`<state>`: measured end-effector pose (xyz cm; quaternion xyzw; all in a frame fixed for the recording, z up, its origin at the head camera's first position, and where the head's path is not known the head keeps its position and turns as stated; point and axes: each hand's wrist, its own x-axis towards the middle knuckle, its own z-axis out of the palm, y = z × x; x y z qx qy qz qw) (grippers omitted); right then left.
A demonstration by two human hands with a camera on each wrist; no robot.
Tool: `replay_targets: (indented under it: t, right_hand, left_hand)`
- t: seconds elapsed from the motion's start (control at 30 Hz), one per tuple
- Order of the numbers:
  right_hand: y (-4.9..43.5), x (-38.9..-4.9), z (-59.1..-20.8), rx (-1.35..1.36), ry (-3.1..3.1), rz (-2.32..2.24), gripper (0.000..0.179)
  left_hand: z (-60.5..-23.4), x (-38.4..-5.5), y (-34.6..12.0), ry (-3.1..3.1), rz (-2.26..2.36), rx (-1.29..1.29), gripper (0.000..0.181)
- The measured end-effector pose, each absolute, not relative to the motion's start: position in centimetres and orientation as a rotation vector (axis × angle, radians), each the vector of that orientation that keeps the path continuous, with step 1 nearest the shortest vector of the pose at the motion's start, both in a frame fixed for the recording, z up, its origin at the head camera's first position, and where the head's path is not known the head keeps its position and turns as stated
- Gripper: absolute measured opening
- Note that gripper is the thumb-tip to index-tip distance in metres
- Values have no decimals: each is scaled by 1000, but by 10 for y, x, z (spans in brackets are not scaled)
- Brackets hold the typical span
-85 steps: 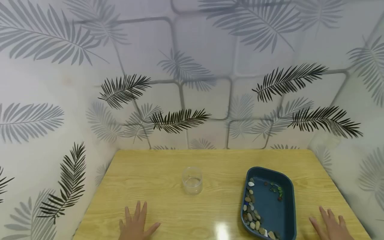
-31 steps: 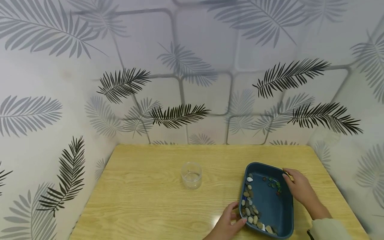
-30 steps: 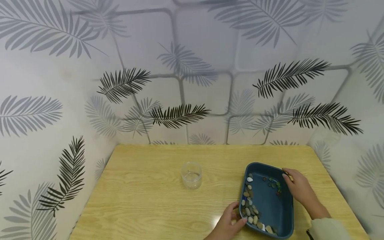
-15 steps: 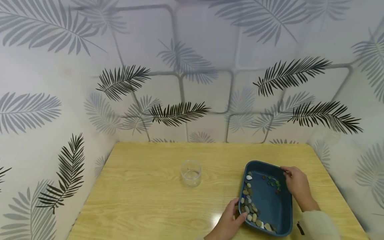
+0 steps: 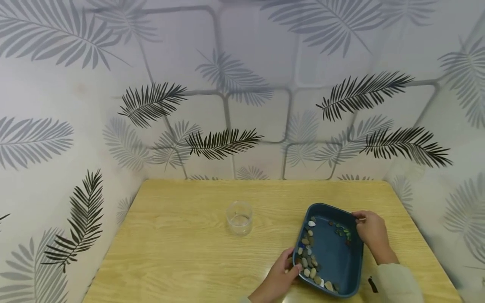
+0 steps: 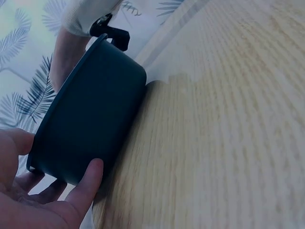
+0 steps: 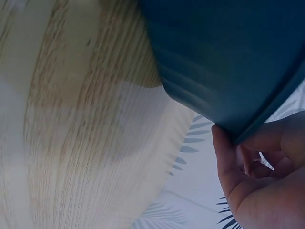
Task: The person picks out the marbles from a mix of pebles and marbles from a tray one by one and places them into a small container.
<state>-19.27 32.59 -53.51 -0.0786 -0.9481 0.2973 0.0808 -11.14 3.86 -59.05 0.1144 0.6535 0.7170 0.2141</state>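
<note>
A dark blue rounded tray (image 5: 333, 256) sits at the right of the table. Pebbles (image 5: 308, 261) line its left and near sides, and small green pieces (image 5: 345, 232) lie near its far right corner. My left hand (image 5: 278, 275) grips the near left corner, thumb at the rim and fingers against the outer wall (image 6: 90, 109). At the far right corner, my right hand (image 5: 373, 233) pinches the rim; the right wrist view shows thumb and fingers around that edge (image 7: 267, 114). Whether the tray's underside touches the table is hard to tell.
A clear glass cup (image 5: 239, 219) stands left of the tray, near the middle of the wooden table (image 5: 170, 244). Leaf-patterned walls (image 5: 257, 164) enclose the table at the back and both sides. A dark strap (image 5: 373, 285) shows beside the right sleeve.
Both hands first lay spread on the table, then took hold of the tray at opposite corners. Since half a second ago, the tray has shifted slightly left with both hands. The cup stays put.
</note>
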Motion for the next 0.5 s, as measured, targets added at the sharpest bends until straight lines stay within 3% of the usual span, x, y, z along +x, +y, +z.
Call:
replay_targets:
  t: [0.5]
  right_hand:
    - [313,-176,-537,-296,-2815,1055,24]
  left_hand:
    - [-593,-129,0,1697,2063,104,41]
